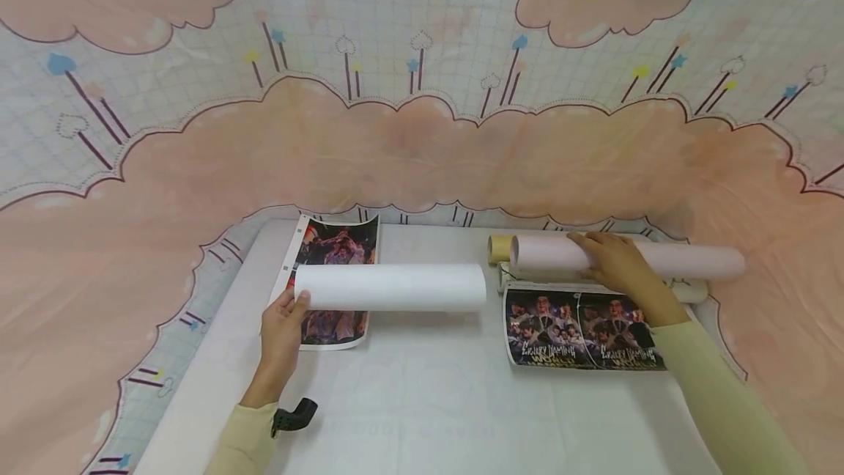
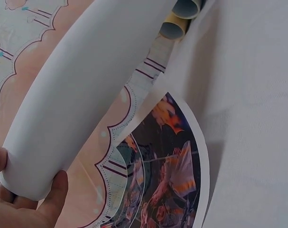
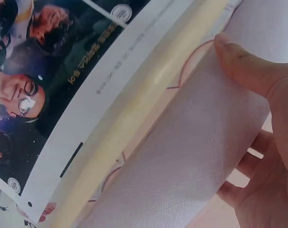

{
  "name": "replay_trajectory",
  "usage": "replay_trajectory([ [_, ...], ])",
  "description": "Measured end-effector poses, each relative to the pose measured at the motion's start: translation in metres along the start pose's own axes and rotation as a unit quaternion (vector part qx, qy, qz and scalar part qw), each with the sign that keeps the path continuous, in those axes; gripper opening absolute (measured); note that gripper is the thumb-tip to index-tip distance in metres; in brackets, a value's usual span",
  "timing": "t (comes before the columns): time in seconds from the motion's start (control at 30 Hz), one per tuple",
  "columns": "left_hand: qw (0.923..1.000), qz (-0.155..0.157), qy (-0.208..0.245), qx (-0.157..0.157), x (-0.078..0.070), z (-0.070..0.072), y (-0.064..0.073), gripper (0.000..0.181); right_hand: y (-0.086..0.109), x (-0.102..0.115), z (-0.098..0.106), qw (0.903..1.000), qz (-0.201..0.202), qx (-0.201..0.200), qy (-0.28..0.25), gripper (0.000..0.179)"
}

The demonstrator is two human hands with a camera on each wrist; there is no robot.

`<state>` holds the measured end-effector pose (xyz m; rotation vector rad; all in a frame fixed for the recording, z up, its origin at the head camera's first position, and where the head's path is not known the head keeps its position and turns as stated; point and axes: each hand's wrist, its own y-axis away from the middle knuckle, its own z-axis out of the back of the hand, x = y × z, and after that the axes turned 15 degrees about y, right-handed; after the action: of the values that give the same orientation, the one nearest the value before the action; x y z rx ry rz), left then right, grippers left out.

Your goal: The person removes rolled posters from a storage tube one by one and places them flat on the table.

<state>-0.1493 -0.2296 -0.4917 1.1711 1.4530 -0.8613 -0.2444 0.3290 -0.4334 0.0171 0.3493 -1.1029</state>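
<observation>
My left hand (image 1: 280,332) holds a white paper roll (image 1: 395,288) by its left end, fingers and thumb curled round the rim in the left wrist view. The roll lies level above a curling poster (image 1: 339,244) with dark, colourful pictures and covers its middle. At the right, my right hand (image 1: 613,262) grips a pale pinkish-white roll (image 1: 692,260) from above. In the right wrist view, the thumb lies along one side of this roll (image 3: 181,156) and the fingers wrap the other. A yellow roll (image 1: 499,249) sits just behind it.
A patterned roll (image 1: 689,290) lies under the pale one. In front of it is a second poster (image 1: 580,328) showing groups of people. A black curved object (image 1: 294,415) is by the left sleeve. The white table (image 1: 428,402) meets a cloud-patterned cloth (image 1: 422,152) behind.
</observation>
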Motion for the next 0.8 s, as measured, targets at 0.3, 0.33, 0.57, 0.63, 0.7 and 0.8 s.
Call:
replay_trajectory([
  [0.3, 0.9998, 0.011, -0.014, 0.003, 0.000, 0.002, 0.001, 0.060, -0.024, -0.010, -0.023, 0.9972, -0.002, 0.068, -0.031, 0.083],
  [0.33, 0.9998, 0.012, -0.016, 0.001, 0.001, 0.002, 0.001, 0.059, -0.026, -0.011, -0.025, 0.9966, -0.005, 0.076, -0.033, 0.083],
  [0.57, 0.9997, 0.011, -0.019, -0.007, 0.001, 0.002, 0.001, 0.059, -0.040, -0.016, -0.040, 0.9938, -0.010, 0.101, -0.045, 0.081],
  [0.63, 0.9997, 0.011, -0.021, -0.009, 0.001, 0.002, 0.001, 0.058, -0.044, -0.017, -0.042, 0.9938, -0.007, 0.101, -0.047, 0.081],
  [0.7, 0.9997, 0.012, -0.018, -0.012, 0.000, 0.000, 0.001, 0.057, -0.048, -0.017, -0.043, 0.9936, -0.005, 0.102, -0.048, 0.080],
  [0.8, 0.9996, 0.017, -0.016, -0.014, 0.000, -0.001, 0.002, 0.058, -0.054, -0.019, -0.046, 0.9924, 0.001, 0.109, -0.057, 0.079],
])
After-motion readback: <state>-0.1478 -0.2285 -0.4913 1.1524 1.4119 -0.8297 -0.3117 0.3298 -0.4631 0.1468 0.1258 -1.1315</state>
